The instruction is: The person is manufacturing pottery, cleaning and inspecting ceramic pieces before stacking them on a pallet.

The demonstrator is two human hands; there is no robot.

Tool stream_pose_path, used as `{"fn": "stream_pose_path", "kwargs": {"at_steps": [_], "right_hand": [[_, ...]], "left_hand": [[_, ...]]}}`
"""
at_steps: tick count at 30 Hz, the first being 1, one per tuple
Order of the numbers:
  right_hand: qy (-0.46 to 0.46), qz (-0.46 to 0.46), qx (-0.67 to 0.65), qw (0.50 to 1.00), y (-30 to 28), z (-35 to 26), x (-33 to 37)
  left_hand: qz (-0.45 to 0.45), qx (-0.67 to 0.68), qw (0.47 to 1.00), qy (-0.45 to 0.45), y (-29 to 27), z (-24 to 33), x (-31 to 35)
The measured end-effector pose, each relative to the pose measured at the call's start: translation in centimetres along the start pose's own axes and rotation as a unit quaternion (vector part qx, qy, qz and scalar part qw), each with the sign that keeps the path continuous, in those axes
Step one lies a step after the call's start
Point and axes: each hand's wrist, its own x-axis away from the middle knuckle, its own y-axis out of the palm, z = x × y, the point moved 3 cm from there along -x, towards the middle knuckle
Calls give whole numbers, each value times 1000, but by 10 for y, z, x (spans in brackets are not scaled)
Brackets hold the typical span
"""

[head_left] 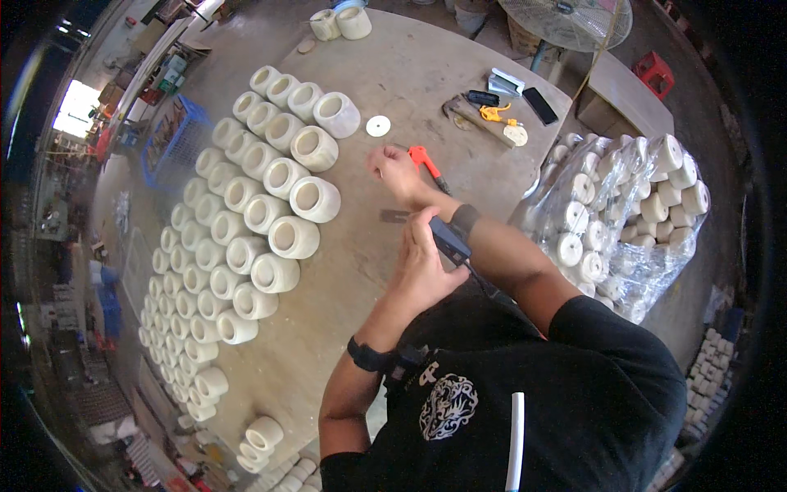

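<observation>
My left hand [422, 266] has its thumb and fingers around a dark box-shaped device [451, 242], close against the dark band [466, 218] on my right wrist. Whether the device is fixed to that band I cannot tell. My right hand [395, 170] is held over the table with its fingers curled in, and no object shows in them. Just beyond it lies a tool with an orange-red handle [420, 157], partly behind my forearm. A white disc with a centre hole [378, 126] lies farther off on the table [352, 271].
Rows of hollow cream cylinders [266, 213] fill the table's left side. At the far right lie a hammer [479, 119], a yellow tool [494, 112] and a black phone [540, 106]. A plastic-wrapped stack of white cylinders [623, 213] stands right, below a fan [570, 20].
</observation>
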Motion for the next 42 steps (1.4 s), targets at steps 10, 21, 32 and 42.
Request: {"fn": "stream_pose_path", "kwargs": {"at_steps": [10, 21, 32, 42], "right_hand": [[-116, -5, 241, 964, 9, -30, 29], [-89, -95, 251, 959, 23, -35, 38], [2, -92, 98, 991, 15, -19, 8], [5, -89, 104, 991, 14, -6, 7]], "left_hand": [[1, 66, 998, 24, -3, -8, 7], [20, 52, 998, 21, 0, -15, 20], [62, -26, 997, 40, 1, -18, 25], [26, 67, 997, 37, 1, -29, 17]]}}
